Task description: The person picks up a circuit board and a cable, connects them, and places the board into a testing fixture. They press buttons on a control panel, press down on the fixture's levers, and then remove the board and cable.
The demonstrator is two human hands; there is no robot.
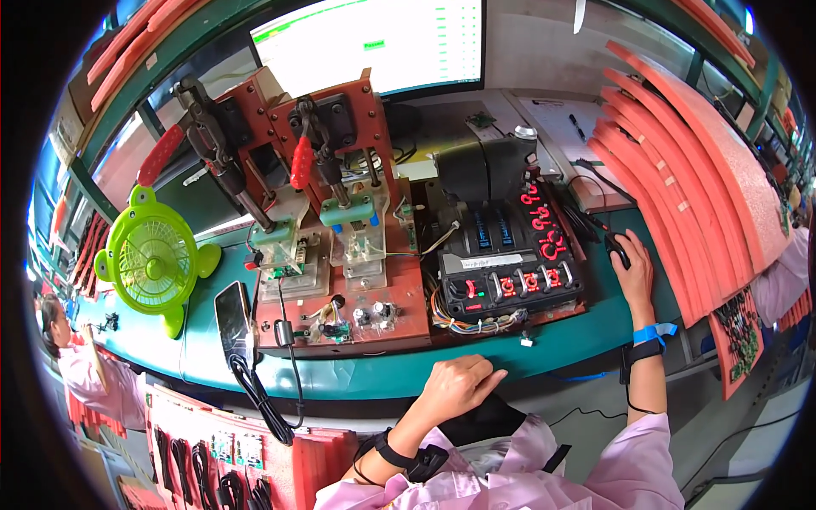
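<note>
Right hand [633, 270] on black mouse [615, 247]

Green fan [153, 259]; teal bench [408, 370]; red-brown fixture [340, 229]; black mouse [618, 248]; pink sleeves [595, 476]; blue wrist strap [654, 331].

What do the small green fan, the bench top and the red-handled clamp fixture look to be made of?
The green fan: moulded plastic by the look, glossy, one uniform lime colour, with a thin ribbed grille.
The bench top: seemingly a teal rubbery or vinyl mat, smooth with a soft sheen, rolled over the front edge.
The clamp fixture: reddish-brown board, probably phenolic laminate; dark metal toggle levers with red dipped-looking grips; clear acrylic-like blocks below.
</note>
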